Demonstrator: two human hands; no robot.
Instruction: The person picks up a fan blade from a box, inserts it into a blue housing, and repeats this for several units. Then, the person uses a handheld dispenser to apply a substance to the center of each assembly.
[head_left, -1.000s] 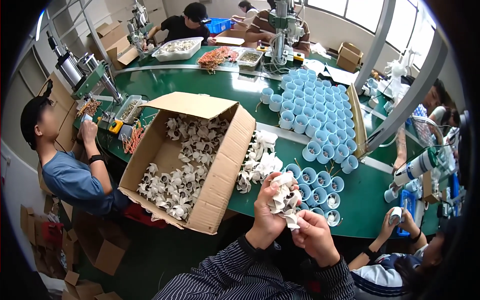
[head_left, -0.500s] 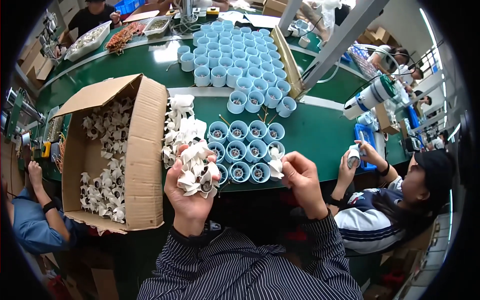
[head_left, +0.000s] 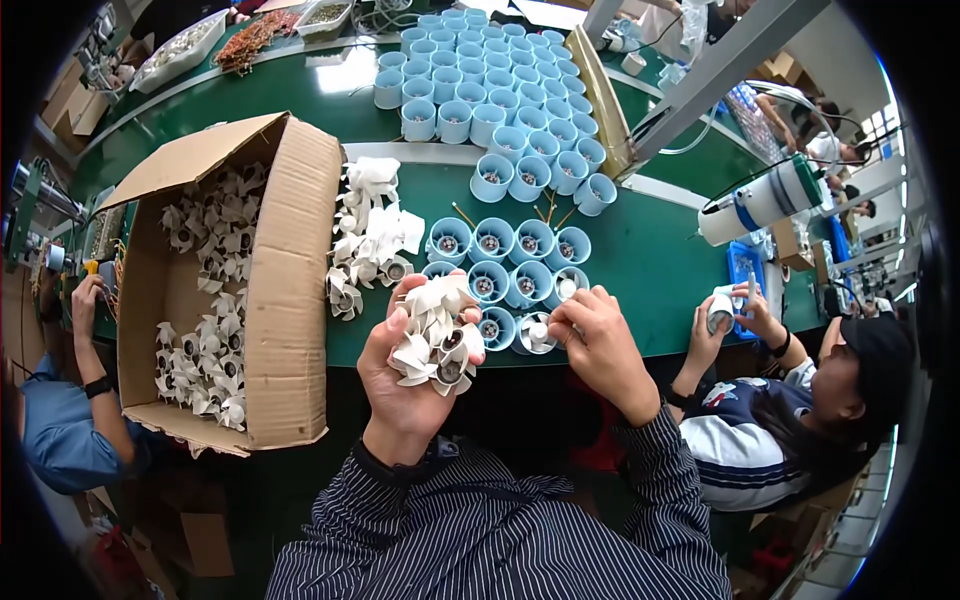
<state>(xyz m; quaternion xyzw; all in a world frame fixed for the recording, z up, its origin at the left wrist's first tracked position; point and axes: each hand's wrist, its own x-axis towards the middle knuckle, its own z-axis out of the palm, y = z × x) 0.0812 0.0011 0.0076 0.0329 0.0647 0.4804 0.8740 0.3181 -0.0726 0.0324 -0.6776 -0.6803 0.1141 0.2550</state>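
My left hand (head_left: 405, 385) is cupped around a pile of white fan impellers (head_left: 437, 335), held in front of the near cups. My right hand (head_left: 607, 345) is pinched at the rim of a light blue cup (head_left: 521, 347) in the nearest row. Its fingertips are on a white fan impeller (head_left: 538, 330) that sits inside that cup. Just behind, another blue cup has a white impeller (head_left: 567, 287) in it. Neighbouring cups (head_left: 490, 238) show dark round centres with no impeller. My left hand partly hides some of the near cups.
At left stands an open cardboard box (head_left: 290, 290) of impellers, with a loose heap of impellers (head_left: 378, 225) beside it. Many blue cups (head_left: 470, 85) fill the far table next to a metal post (head_left: 720, 85). A co-worker (head_left: 760, 430) at right holds a pale cylinder.
My right hand has brought the impeller down into a near-row cup. Another impeller now shows in the cup behind it. My view has shifted slightly; my left hand still holds its pile.
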